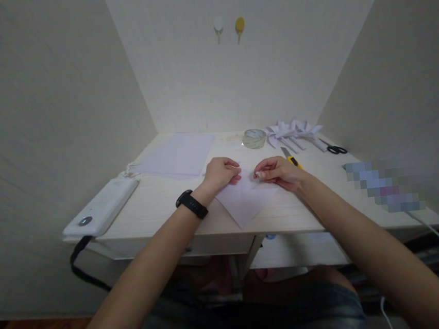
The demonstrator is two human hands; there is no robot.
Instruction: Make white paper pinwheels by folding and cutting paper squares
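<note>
Two bare hands stand apart over a white paper sheet, which lies beneath and between them, one corner pointing toward the person near the desk's front edge. The right hand pinches a small pale piece between thumb and fingers above the sheet's right side; the left hand curls over its left side, and whether those fingers grip anything I cannot tell. A black watch circles the left wrist. Just beyond the right hand lies a yellow cutter; farther back sit a tape roll, curled paper strips and black scissors. Flat sheets lie back left, near a white device.
</note>
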